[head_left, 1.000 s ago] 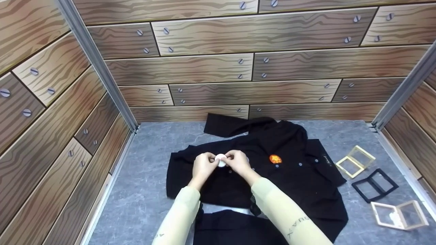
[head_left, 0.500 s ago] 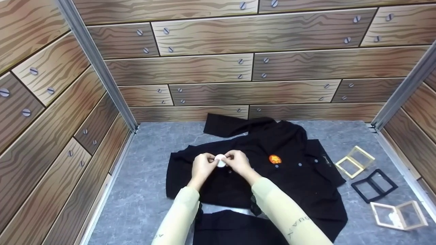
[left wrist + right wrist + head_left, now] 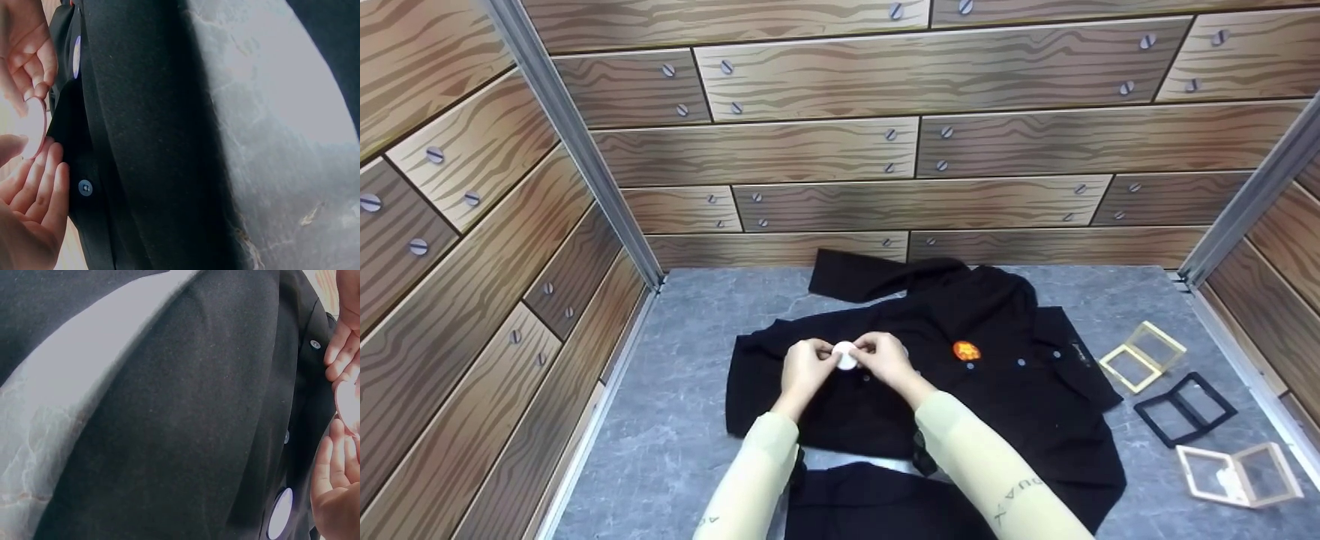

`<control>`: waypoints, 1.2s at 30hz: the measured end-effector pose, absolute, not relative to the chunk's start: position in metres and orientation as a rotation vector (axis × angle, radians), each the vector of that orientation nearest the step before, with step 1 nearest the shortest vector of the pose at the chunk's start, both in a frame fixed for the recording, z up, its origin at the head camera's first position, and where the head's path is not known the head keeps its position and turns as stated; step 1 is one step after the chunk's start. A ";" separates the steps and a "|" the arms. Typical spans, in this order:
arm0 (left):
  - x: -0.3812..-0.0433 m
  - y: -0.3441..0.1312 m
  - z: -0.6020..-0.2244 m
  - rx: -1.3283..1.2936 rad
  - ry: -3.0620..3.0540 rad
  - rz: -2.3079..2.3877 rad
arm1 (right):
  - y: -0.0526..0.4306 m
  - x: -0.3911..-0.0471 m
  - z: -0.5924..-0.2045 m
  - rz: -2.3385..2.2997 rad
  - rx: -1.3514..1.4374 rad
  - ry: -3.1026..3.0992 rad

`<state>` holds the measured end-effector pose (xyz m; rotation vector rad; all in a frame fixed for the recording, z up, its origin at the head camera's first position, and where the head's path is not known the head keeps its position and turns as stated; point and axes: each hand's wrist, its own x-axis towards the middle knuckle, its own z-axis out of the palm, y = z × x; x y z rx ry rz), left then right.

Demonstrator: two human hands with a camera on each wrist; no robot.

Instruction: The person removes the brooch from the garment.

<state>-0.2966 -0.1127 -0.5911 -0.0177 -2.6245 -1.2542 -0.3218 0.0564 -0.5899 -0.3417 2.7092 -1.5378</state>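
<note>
My left hand (image 3: 805,369) and right hand (image 3: 886,358) pinch opposite edges of a white round disc (image 3: 846,356), thumbs on its face. It is held above a black shirt (image 3: 997,420) spread out on the surface. In the left wrist view, the disc (image 3: 35,128) is seen nearly edge-on, with a reddish rim and fingers behind it. The right wrist view cuts the disc (image 3: 349,405) off at its edge. A round orange-and-yellow badge (image 3: 966,350) sits on the shirt, right of my hands. Another round badge (image 3: 280,513) shows near the right hand. Small buttons (image 3: 85,188) line the shirt's placket.
At the right lie three hinged, square frames: a yellow one (image 3: 1142,356), a black one (image 3: 1185,409) and a pale pink one (image 3: 1239,474). More black cloth (image 3: 877,502) is close to the body. Wood-patterned walls (image 3: 915,150) enclose the grey surface (image 3: 660,420).
</note>
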 end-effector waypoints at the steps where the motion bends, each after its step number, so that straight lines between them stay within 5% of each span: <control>1: -0.297 -0.113 -0.591 -0.015 -2.625 -1.254 | 0.057 -0.322 -0.590 -1.547 -0.355 2.702; 36: -0.293 -0.112 -0.588 0.028 -2.638 -1.211 | 0.064 -0.320 -0.587 -1.540 -0.459 2.756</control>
